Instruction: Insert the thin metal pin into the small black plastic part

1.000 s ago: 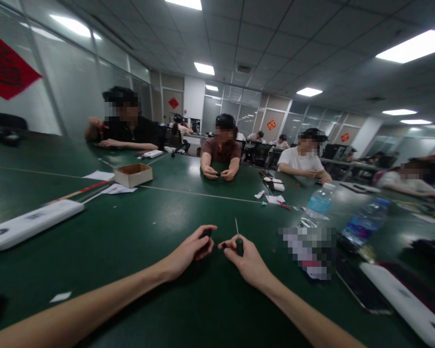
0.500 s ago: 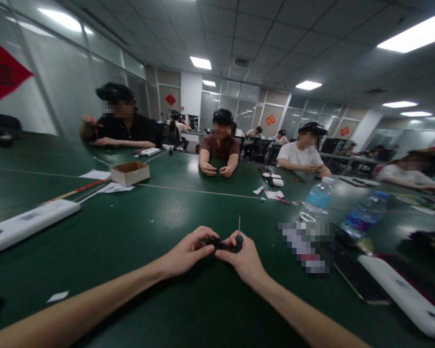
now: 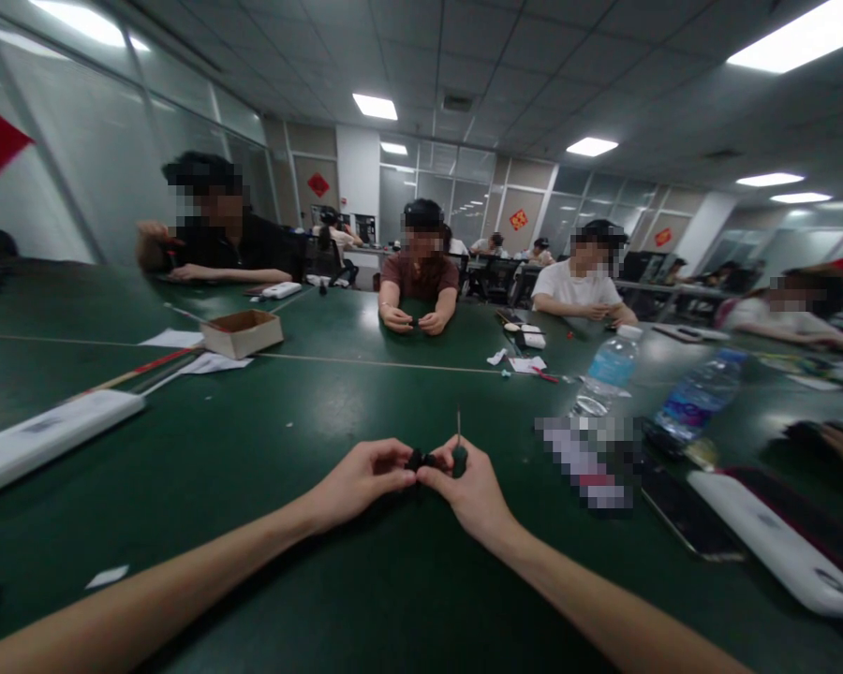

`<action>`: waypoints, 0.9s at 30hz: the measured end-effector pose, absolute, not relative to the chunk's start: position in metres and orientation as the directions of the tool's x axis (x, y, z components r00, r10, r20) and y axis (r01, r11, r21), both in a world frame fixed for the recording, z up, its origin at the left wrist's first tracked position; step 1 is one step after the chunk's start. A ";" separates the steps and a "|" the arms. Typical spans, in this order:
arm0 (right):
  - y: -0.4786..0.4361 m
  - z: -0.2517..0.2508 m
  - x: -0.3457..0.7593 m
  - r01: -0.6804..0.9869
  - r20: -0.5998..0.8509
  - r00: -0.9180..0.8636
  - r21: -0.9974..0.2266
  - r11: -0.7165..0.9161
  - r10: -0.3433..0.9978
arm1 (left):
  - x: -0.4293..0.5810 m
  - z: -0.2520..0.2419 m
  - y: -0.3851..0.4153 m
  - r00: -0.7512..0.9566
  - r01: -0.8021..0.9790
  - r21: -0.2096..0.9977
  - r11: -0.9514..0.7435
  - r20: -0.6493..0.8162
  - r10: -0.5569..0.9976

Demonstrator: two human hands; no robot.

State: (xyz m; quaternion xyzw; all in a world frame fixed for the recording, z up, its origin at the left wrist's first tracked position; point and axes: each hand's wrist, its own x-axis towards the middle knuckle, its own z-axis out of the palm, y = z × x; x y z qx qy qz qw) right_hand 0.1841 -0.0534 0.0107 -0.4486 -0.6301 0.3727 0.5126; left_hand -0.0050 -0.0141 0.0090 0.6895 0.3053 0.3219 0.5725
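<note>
Both of my hands meet over the green table. Between the thumb and fingers of my left hand is a small black part, whose exact kind I cannot make out. My right hand keeps a screwdriver tucked in its fingers, dark handle down and thin shaft pointing up. The thumb and index finger of that same hand also touch the right side of the black part. Fingers hide some of it.
On the left lie a long white device and an open cardboard box. Two plastic bottles, one clear and one blue-labelled, stand at right, near a phone and another white device. Several people sit around the table.
My hands have come closer together, and the right fingertips now meet the black part. The screwdriver still points up. The whole view has shifted slightly.
</note>
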 end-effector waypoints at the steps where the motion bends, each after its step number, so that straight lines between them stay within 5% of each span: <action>1: -0.053 0.010 0.184 0.194 0.317 -0.066 -0.926 0.324 0.946 | -0.005 0.008 -0.014 0.596 0.059 0.986 -0.156 0.091 0.798; 27: -0.053 0.014 0.179 0.057 0.238 -0.049 -0.969 0.241 0.970 | -0.004 0.006 -0.014 0.577 0.095 0.980 -0.172 0.087 0.812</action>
